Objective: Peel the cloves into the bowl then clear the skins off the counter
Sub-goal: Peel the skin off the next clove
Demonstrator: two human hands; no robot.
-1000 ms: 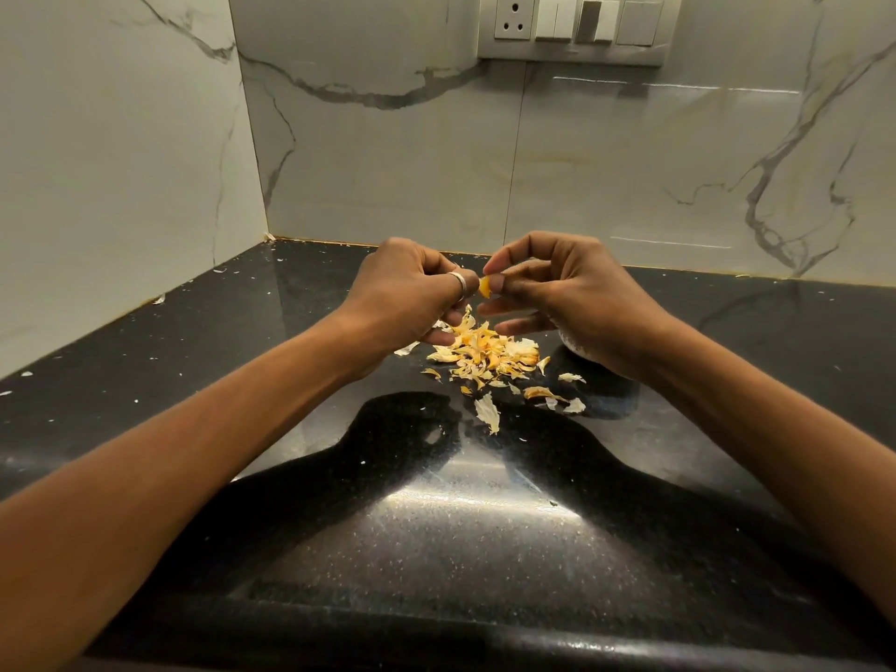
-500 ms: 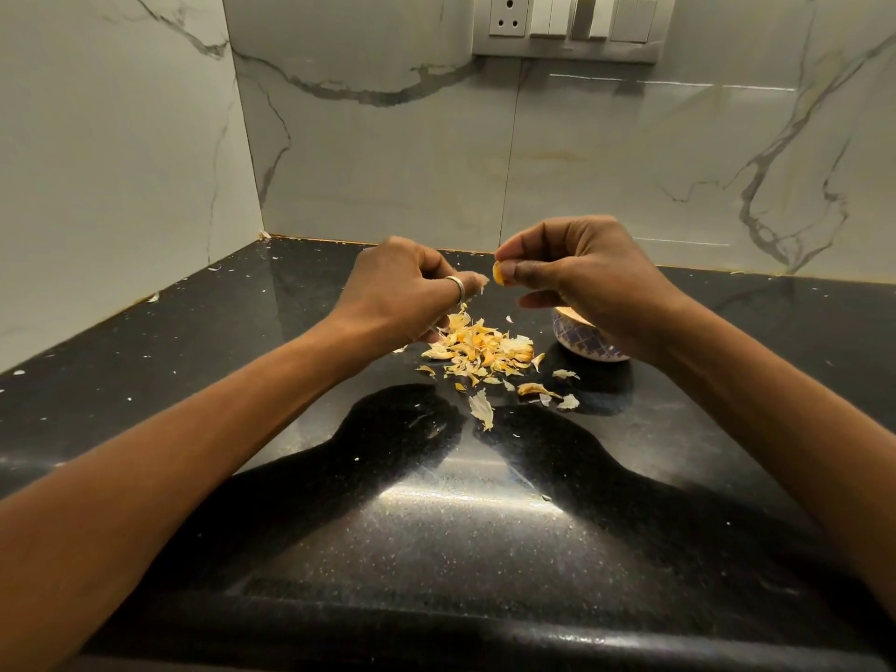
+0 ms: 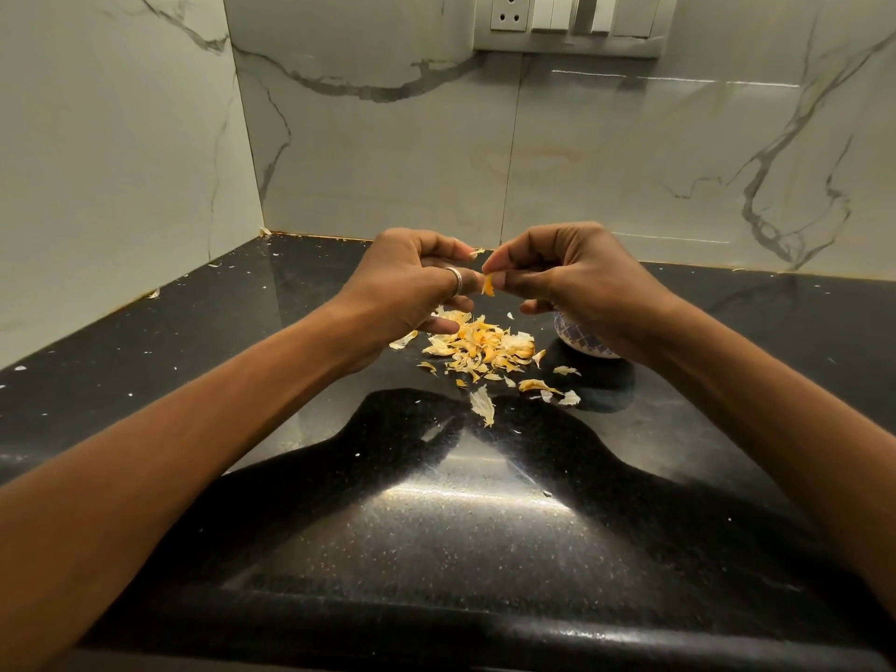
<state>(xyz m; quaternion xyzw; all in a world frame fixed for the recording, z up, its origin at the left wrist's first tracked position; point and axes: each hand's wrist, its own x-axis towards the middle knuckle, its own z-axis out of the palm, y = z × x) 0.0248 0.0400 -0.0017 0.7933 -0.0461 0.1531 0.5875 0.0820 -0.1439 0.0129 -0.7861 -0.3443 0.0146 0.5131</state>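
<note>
left hand (image 3: 412,288) and right hand (image 3: 582,283), fingers curled, pinch one clove (image 3: 488,285) between them.

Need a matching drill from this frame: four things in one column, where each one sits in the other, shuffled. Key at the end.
Column A
1. clove
2. pile of skins
3. bowl
4. switch panel

Column B
a. mounted on the wall behind the counter
b. on the counter, partly hidden behind the right hand
c. pinched between the left hand and the right hand, above the counter
d. loose on the counter, below the hands

Pairs: 1-c, 2-d, 3-b, 4-a
</note>
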